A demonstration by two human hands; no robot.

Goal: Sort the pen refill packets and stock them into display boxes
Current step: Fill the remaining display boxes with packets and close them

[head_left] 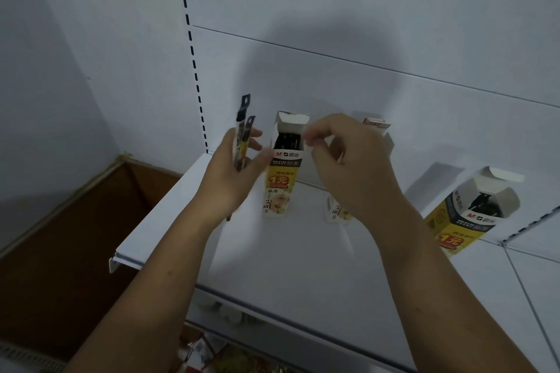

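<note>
A tall yellow-and-white display box [283,172] stands open on the white shelf [303,257], with dark refills inside. My left hand [233,172] is just left of it, shut on two long refill packets [242,130] that stick upward. My right hand [345,160] hovers at the box's top right corner, thumb and forefinger pinched together; nothing visible between them. A second display box [378,133] stands behind my right hand, mostly hidden. A third open box [466,215] with refills leans at the right.
The shelf's white back panel [363,54] rises behind the boxes, with a slotted upright [194,60] at its left. A brown cardboard carton [75,236] sits lower left. Below the shelf edge, mixed goods [218,351] show.
</note>
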